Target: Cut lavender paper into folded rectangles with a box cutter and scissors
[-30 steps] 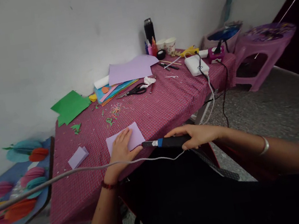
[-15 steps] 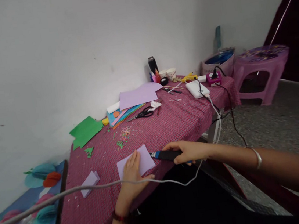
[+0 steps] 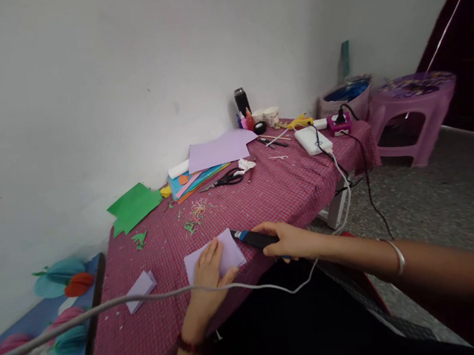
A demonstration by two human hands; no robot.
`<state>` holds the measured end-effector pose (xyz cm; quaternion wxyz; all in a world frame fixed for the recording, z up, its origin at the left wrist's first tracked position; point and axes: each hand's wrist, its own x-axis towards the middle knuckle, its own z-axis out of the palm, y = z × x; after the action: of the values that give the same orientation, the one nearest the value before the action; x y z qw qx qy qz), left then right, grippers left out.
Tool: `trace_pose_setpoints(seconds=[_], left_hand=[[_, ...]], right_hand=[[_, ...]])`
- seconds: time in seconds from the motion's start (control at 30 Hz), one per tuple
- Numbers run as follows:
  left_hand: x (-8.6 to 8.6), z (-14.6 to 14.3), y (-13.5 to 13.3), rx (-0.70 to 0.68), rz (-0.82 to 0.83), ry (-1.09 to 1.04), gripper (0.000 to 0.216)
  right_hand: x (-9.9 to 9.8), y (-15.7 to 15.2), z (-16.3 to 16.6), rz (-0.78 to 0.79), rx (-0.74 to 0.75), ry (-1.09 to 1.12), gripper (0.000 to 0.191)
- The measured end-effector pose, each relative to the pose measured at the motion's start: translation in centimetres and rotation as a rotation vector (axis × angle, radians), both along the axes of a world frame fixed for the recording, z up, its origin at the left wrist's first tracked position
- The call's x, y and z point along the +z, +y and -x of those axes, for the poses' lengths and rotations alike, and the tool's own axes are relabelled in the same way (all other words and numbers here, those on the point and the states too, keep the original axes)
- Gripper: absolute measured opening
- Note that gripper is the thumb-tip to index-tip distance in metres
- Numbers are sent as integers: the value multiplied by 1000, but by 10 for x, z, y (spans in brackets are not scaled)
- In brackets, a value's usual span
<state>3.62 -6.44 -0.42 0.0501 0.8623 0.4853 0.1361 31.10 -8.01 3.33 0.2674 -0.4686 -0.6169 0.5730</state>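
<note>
My left hand [image 3: 210, 272] lies flat with its fingers stretched over a folded lilac paper [image 3: 230, 251] near the table's front edge. In my right hand [image 3: 287, 240] is a utility knife [image 3: 258, 238] with a black handle and a blue band. Its tip meets the paper's upper right edge; whether the blade is between the layers I cannot tell. Left of my left hand lies a small stack of folded lilac pieces [image 3: 140, 290]. A pale cable [image 3: 165, 294] crosses in front of my left hand.
Black scissors [image 3: 229, 178], lilac sheets [image 3: 218, 152], green paper [image 3: 136, 206] and paper scraps [image 3: 197, 211] lie on the checked tablecloth [image 3: 175, 333]. A white power bank-like box [image 3: 313, 140] with cables sits at the right. Beyond the table stands a pink stool [image 3: 415, 111].
My right hand has moved left with the utility knife, whose tip has gone slightly up along the paper's right edge. My left hand has stayed pressed on the paper.
</note>
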Motion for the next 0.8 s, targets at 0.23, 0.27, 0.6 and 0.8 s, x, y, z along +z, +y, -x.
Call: trace_pose_setpoints(seconds=[0.23, 0.27, 0.6, 0.8], left_hand=[[2, -1, 2, -21, -6, -23, 63], [2, 0, 2, -25, -9, -30, 63], [3, -1, 2, -30, -12, -30, 65], [3, -4, 2, -10, -22, 27, 78]], right_hand=[[-13, -4, 6, 21, -68, 67, 52], [-15, -5, 6, 27, -72, 78, 51], [-16, -12, 4, 0, -208, 91, 54], [-5, 19, -45, -166, -281, 26, 54]])
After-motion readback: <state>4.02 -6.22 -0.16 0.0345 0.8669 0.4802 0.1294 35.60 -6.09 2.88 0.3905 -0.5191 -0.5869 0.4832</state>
